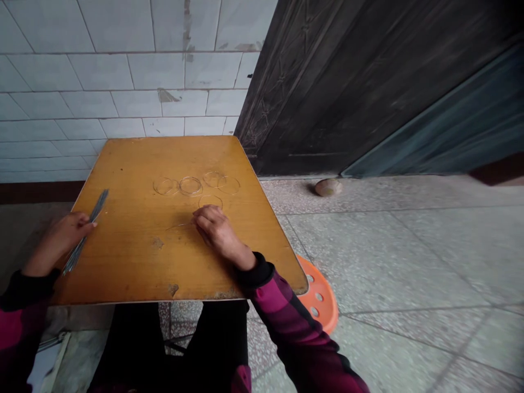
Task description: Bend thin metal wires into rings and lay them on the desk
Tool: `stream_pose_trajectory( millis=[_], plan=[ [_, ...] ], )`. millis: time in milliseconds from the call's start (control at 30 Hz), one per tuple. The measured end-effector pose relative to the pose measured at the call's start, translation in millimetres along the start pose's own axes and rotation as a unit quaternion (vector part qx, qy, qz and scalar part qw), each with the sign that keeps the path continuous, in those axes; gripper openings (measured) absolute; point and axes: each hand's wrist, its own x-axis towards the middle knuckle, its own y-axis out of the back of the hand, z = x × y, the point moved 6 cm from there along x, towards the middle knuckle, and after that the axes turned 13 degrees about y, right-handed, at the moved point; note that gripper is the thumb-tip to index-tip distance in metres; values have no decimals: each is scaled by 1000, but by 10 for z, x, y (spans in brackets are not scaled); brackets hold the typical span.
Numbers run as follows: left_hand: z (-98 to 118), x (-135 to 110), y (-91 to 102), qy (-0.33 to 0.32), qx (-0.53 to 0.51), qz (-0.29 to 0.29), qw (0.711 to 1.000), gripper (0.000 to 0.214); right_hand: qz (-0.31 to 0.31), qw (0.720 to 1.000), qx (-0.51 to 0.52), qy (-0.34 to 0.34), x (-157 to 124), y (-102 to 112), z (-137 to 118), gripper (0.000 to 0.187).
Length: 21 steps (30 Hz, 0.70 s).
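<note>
My left hand [61, 237] is closed around a bundle of thin grey wires [88, 226] at the left edge of the small wooden table [135, 262]. The wires slant from near my wrist up toward the table's back left. My right hand [216, 232] rests knuckles-up near the table's middle, fingers curled on a single thin wire [179, 225] that lies on the wood to its left. Just beyond its fingertips lies a wire ring [210, 202]. Several more wire rings [190, 186] lie in a row farther back.
A white tiled wall stands behind the table and a dark carved door [327, 87] to the right. An orange plastic stool [321, 297] sits on the speckled floor under the table's right corner. A round stone [328, 187] lies by the door's foot.
</note>
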Motion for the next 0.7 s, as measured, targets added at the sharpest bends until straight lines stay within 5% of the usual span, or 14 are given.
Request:
stream_pose_trajectory(
  millis=[33, 100, 200, 300, 433, 700],
  plan=[
    [162, -101, -51, -25, -29, 0, 999, 21, 1, 1000, 10, -2, 5, 5, 0, 18],
    [496, -286, -378, -52, -158, -126, 978, 36, 7, 999, 37, -12, 11, 15, 4, 16],
    [991, -570, -1144, -41, -341, -436, 832, 60, 23, 994, 101, -47, 1, 17, 37, 14],
    [1290, -720, -1716, 8, -393, -585, 709, 69, 46, 977, 181, -102, -36, 0, 112, 13],
    [1480, -763, -1968, 26, -442, -641, 627, 71, 64, 957, 223, -175, -106, -33, 244, 14],
    [1442, -680, -2002, 120, -510, -575, 629, 63, 45, 938, 257, -230, -173, -181, 339, 12]
  ],
)
